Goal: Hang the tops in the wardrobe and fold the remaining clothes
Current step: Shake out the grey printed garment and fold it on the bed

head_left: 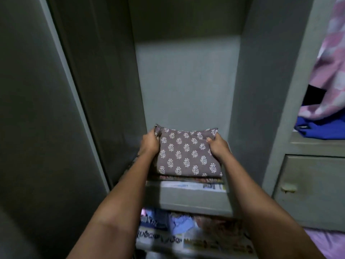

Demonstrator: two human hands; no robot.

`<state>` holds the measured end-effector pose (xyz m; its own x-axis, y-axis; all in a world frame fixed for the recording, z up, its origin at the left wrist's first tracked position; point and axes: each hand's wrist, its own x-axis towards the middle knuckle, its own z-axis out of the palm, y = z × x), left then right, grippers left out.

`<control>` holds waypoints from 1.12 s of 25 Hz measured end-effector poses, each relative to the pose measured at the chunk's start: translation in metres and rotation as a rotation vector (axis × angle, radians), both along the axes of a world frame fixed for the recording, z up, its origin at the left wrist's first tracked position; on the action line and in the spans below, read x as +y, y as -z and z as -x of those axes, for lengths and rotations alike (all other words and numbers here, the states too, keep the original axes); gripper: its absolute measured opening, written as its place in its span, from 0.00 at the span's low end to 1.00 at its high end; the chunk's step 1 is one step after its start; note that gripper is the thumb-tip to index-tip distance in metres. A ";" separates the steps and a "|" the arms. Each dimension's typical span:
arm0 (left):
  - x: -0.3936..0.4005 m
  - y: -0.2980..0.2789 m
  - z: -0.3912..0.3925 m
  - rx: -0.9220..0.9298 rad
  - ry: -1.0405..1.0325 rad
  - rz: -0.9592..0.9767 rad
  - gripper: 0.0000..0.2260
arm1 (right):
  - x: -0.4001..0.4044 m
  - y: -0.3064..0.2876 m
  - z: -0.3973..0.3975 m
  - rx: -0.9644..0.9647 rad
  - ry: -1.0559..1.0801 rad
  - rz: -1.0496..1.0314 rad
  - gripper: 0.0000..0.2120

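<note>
Folded garment: a grey-brown cloth with a white leaf print [187, 154], already folded into a neat rectangle, is being set on the wardrobe shelf [194, 198], on top of what looks like another folded piece or two, so it's the top of a small stack.
Left hand [149, 144]: the far-left corner of the cloth is gripped, fingers curled round the edge.
Right hand [218, 146]: the far-right corner is pinched, thumb on top; the other fingers are tucked under and can't be seen.
Step in hand: probably the folding half of the task, at the putting-away bit. The garment is folded and is being placed or squared up on the stack.
Next move: likely the cloth gets let go and the hands pulled back, with care that the stack isn't dragged forward off the shelf lip. A nudge toward the back wall may be needed, since the pile sits near the front edge.
Shelf surface: lined with newspaper [194, 186], which sticks out just under the stack.
Lower shelf: more newspaper lining and a jumble of clothes [180, 224], blurry, can't be told apart.
Room: grey wardrobe with its door [37, 109] swung open on the left; on the right a pink patterned fabric [328, 71] hangs over something blue [321, 128], above a small closed compartment door [309, 191].
</note>
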<state>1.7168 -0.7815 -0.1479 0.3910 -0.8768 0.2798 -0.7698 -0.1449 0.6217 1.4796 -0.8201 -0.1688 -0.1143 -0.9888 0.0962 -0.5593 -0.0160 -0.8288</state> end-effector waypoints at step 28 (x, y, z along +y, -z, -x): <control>-0.044 0.044 0.009 -0.261 0.200 -0.507 0.50 | -0.006 0.041 -0.036 0.742 0.102 -0.458 0.49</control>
